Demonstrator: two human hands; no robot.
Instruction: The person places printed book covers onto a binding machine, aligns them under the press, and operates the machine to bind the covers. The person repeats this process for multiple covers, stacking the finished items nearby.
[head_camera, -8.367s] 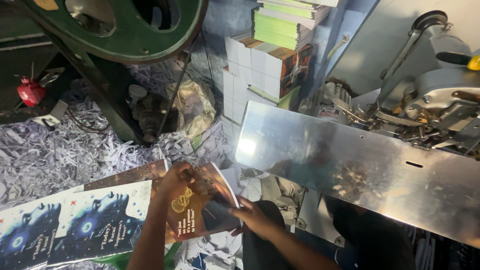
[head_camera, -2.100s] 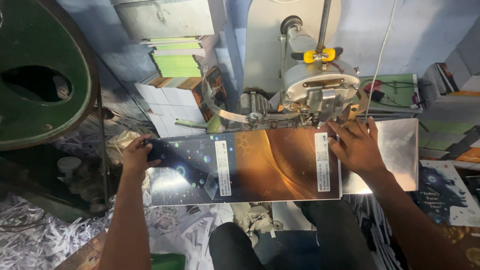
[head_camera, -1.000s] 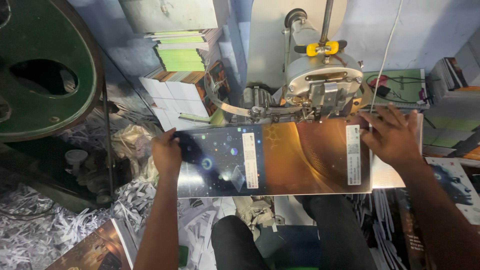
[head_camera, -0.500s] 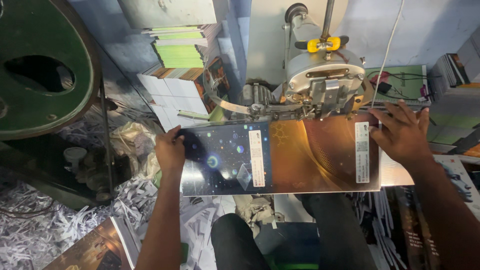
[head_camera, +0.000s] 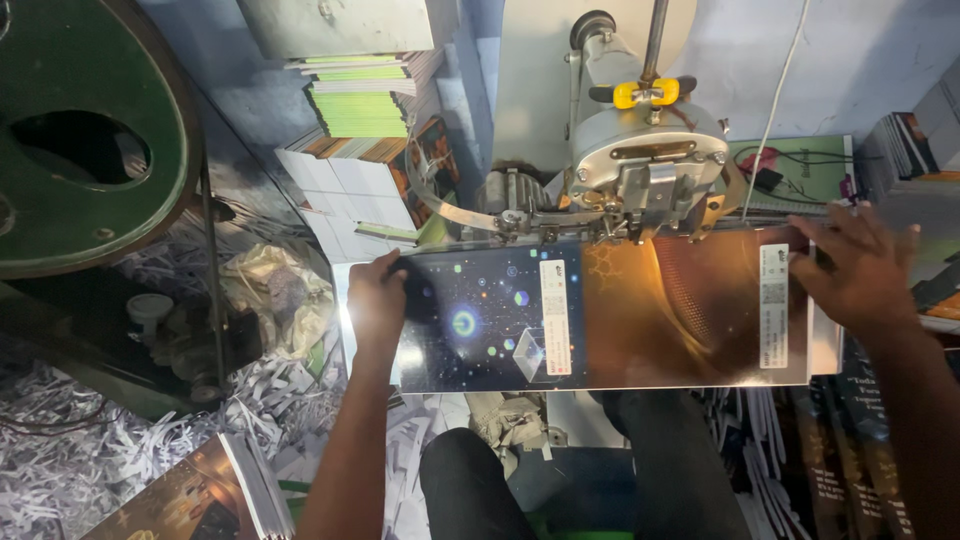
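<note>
Glossy printed cover sheet (head_camera: 600, 320), dark blue with starry specks and a green glowing ring on one half, amber-brown on the other, two white label strips; silver-grey machine head (head_camera: 650, 180) with yellow clamp (head_camera: 640, 93); big dark green wheel (head_camera: 90, 140); white paper shreds (head_camera: 90, 450)

A print-bindery workshop — stitching machine (head_camera: 650, 170), green flywheel (head_camera: 90, 140), paper shreds (head_camera: 90, 450), stacked booklets (head_camera: 365, 95).

You face a shiny metal machine table (head_camera: 825, 350) below the stitching head (head_camera: 645, 180); a glossy printed cover sheet (head_camera: 600, 315) lies flat across it, reaching well left of that head.
</note>
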